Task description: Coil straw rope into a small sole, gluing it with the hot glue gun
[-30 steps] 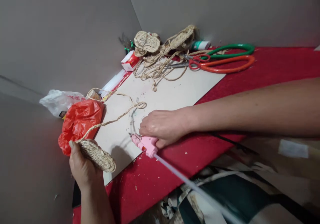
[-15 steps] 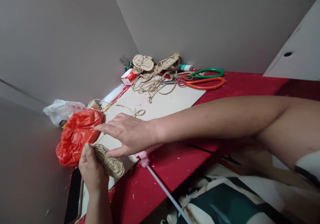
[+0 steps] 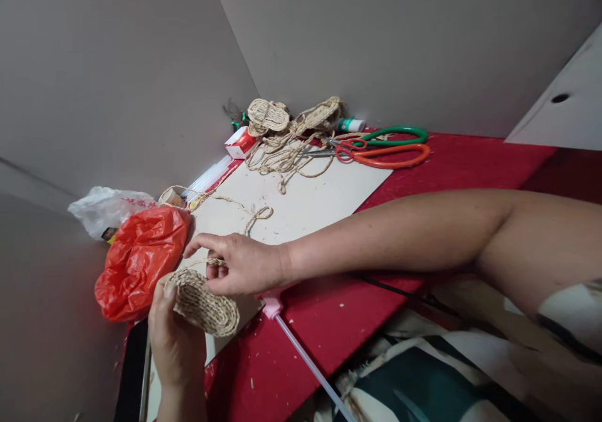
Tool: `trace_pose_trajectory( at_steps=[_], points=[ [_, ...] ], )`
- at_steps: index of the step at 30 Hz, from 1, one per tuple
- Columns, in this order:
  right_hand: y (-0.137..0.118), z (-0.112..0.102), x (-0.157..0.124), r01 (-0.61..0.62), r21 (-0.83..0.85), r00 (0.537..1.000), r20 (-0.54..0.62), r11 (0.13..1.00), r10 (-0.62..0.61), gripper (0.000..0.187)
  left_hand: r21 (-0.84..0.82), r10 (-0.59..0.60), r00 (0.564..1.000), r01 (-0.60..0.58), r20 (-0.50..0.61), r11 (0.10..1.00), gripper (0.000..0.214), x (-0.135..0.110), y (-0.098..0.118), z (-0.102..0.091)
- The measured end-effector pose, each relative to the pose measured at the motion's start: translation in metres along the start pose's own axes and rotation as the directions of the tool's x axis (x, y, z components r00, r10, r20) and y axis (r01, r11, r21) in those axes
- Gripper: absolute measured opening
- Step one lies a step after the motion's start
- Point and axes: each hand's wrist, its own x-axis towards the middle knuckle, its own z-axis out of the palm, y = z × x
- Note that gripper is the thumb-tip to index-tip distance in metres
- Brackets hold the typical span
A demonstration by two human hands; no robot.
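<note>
My left hand (image 3: pixel 175 340) grips an oval woven straw piece (image 3: pixel 203 304) at the near-left edge of a pale board (image 3: pixel 310 202). My right hand (image 3: pixel 237 262) reaches across from the right, fingers curled, pinching the braided straw cord (image 3: pixel 248 221) where it meets the woven piece. That cord runs back over the board toward a small roll (image 3: pixel 170 197). A pink glue gun (image 3: pixel 271 306) lies just under my right wrist on the red tabletop (image 3: pixel 470 158), a clear glue stick (image 3: pixel 310 365) jutting from its back.
A red plastic bag (image 3: pixel 138 260) and a white bag (image 3: pixel 106 207) sit at the left. Far back lie woven straw pieces and loose cord (image 3: pixel 286 130), a red-white box (image 3: pixel 239 142), a small bottle (image 3: pixel 352 125), and green-handled (image 3: pixel 399 133) and orange-handled scissors (image 3: pixel 390 156). A dark phone (image 3: pixel 134 372) lies near-left.
My right hand left the pink glue gun lying on the table, swung left over the board, then curled its fingers onto the cord at the woven piece. My left hand kept holding the piece.
</note>
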Motion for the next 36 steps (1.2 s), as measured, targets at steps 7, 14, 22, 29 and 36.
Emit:
trace_pose_trajectory(
  at_steps=[7, 14, 22, 29, 36],
  points=[
    [-0.0014, -0.0029, 0.0007, 0.019, 0.037, 0.999, -0.046, 0.999, -0.018, 0.037, -0.004, -0.041, 0.997, 0.041, -0.065, 0.999, 0.029, -0.0015, -0.0012, 0.0004],
    [-0.0061, -0.0058, 0.0000, -0.006, 0.171, 1.000, -0.014, 0.985, 0.009, 0.026, 0.054, 0.016, 0.990, -0.009, -0.144, 0.999, 0.026, -0.0054, 0.0006, 0.0039],
    [-0.0088, -0.0051, -0.0013, -0.129, 0.352, 0.991, 0.085, 0.927, 0.106, 0.027, 0.063, 0.021, 0.989, -0.012, -0.143, 0.998, 0.021, -0.0065, 0.0010, 0.0024],
    [-0.0033, -0.0027, -0.0008, -0.070, 0.308, 0.995, 0.084, 0.949, 0.046, 0.028, 0.009, 0.001, 0.986, 0.001, -0.166, 1.000, 0.027, -0.0058, 0.0005, 0.0055],
    [-0.0002, 0.0006, -0.0027, 0.066, 0.059, 0.998, -0.016, 0.996, -0.065, 0.032, 0.003, 0.007, 0.989, -0.007, -0.146, 1.000, 0.025, -0.0037, -0.0014, 0.0071]
  ],
)
